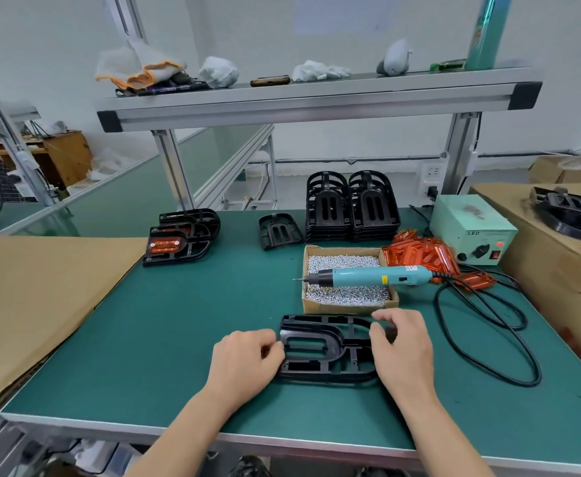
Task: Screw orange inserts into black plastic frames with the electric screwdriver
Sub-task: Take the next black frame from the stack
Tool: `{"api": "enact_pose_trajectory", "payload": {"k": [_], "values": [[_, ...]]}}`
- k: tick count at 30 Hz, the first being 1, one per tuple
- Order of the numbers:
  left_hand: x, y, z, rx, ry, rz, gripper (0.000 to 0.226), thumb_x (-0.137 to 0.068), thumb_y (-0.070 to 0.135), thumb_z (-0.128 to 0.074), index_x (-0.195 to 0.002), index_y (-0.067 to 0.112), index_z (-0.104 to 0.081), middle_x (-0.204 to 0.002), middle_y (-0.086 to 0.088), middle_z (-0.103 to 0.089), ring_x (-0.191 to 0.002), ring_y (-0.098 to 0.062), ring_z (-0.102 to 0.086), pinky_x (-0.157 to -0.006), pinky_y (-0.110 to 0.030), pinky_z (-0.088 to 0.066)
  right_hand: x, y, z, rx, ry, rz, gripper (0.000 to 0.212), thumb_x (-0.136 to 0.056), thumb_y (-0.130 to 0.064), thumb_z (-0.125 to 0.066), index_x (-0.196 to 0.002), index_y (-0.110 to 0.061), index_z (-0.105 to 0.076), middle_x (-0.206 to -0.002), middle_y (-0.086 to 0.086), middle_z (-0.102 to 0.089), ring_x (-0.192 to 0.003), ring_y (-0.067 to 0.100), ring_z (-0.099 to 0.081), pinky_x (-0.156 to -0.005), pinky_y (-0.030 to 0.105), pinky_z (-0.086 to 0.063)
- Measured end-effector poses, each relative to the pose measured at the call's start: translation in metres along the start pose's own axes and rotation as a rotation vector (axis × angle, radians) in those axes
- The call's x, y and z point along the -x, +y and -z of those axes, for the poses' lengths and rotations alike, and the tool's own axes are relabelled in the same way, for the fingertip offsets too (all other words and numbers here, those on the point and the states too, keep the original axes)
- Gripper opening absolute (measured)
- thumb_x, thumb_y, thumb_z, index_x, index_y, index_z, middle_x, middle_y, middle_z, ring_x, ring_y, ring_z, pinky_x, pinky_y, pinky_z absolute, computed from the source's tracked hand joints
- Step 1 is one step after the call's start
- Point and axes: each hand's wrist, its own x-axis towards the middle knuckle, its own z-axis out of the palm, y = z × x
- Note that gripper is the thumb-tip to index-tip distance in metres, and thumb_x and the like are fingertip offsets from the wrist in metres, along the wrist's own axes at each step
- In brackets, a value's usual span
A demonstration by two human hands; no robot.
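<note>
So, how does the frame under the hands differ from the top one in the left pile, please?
The held frame has an empty centre; the pile's top frame holds an orange insert. The held frame lies alone, gripped by left hand and right hand; the pile's top frame rests on others, untouched. Both are black plastic.

Bench mat (179,321): plain dark green. Near frame (320,349): glossy black. Stacked frames (351,208): black. Finished frame (192,251): black, with an orange insert (164,245). Loose inserts (419,253): translucent orange. Screwdriver (378,275): teal body, yellow label, black cable (519,383). Screws (344,261): silver, in a brown cardboard box (347,306). Power unit (467,228): pale green, with a red lamp (499,244). Cardboard sheet (41,297): plain brown.
</note>
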Motion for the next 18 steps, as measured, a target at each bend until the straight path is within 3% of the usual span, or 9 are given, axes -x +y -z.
{"api": "enact_pose_trajectory", "payload": {"k": [3,5,8,10,12,15,18], "values": [[0.000,0.000,-0.001,0.036,0.027,-0.011,0.035,-0.083,0.049,-0.042,-0.067,0.019,-0.040,-0.051,0.004,-0.046,-0.054,-0.019,-0.044,-0.054,-0.028,-0.039,-0.006,-0.006,0.005,-0.173,0.085,-0.049,0.015,-0.094,-0.013,-0.064,-0.107,-0.021,-0.066,-0.108,-0.008,-0.060,-0.095,-0.003,-0.058,-0.090,0.028,-0.046],[-0.001,0.000,-0.001,0.058,0.047,-0.013,0.034,-0.084,0.051,-0.044,-0.067,0.021,-0.041,-0.050,0.007,-0.047,-0.053,-0.017,-0.043,-0.053,-0.028,-0.038,-0.018,-0.015,0.008,-0.464,0.082,-0.228,0.021,-0.097,-0.012,-0.062,-0.118,-0.017,-0.063,-0.108,-0.004,-0.067,-0.091,-0.003,-0.065,-0.088,0.031,-0.052],[0.000,0.000,0.000,0.076,0.051,-0.025,0.031,-0.083,0.050,-0.047,-0.066,0.024,-0.042,-0.054,0.012,-0.050,-0.051,-0.013,-0.043,-0.053,-0.027,-0.039,-0.040,-0.037,0.009,-1.039,-0.036,-0.539,0.026,-0.101,-0.005,-0.056,-0.126,0.000,-0.055,-0.115,0.021,-0.070,-0.092,0.020,-0.075,-0.074,0.028,-0.056],[0.001,-0.001,0.001,0.094,0.041,-0.031,0.030,-0.083,0.049,-0.050,-0.065,0.026,-0.041,-0.061,0.018,-0.053,-0.051,-0.012,-0.044,-0.053,-0.025,-0.038,-0.050,-0.052,0.008,-1.235,-0.074,-0.678,0.023,-0.102,-0.005,-0.054,-0.122,0.006,-0.052,-0.113,0.033,-0.066,-0.095,0.032,-0.074,-0.074,0.030,-0.059],[0.002,-0.002,0.002,0.115,0.041,-0.041,0.030,-0.084,0.047,-0.051,-0.066,0.025,-0.041,-0.061,0.016,-0.052,-0.052,-0.014,-0.042,-0.054,-0.027,-0.040,-0.059,-0.063,0.003,-1.278,-0.071,-0.757,0.025,-0.102,-0.007,-0.056,-0.125,0.000,-0.049,-0.114,0.033,-0.061,-0.101,0.037,-0.070,-0.080,0.035,-0.058],[0.003,0.000,0.004,0.134,0.040,-0.062,0.027,-0.085,0.043,-0.053,-0.068,0.023,-0.047,-0.055,0.009,-0.049,-0.055,-0.018,-0.044,-0.054,-0.028,-0.041,-0.069,-0.072,-0.006,-1.214,-0.057,-0.803,0.021,-0.101,-0.009,-0.057,-0.119,-0.006,-0.047,-0.112,0.028,-0.056,-0.092,0.031,-0.066,-0.085,0.037,-0.056],[0.004,0.002,0.006,0.145,0.032,-0.072,0.024,-0.086,0.040,-0.054,-0.070,0.022,-0.050,-0.055,0.007,-0.049,-0.056,-0.018,-0.046,-0.056,-0.030,-0.044,-0.072,-0.070,-0.015,-1.177,-0.049,-0.846,0.021,-0.100,-0.004,-0.057,-0.116,-0.011,-0.046,-0.108,0.023,-0.053,-0.087,0.028,-0.064,-0.082,0.036,-0.057]]}}
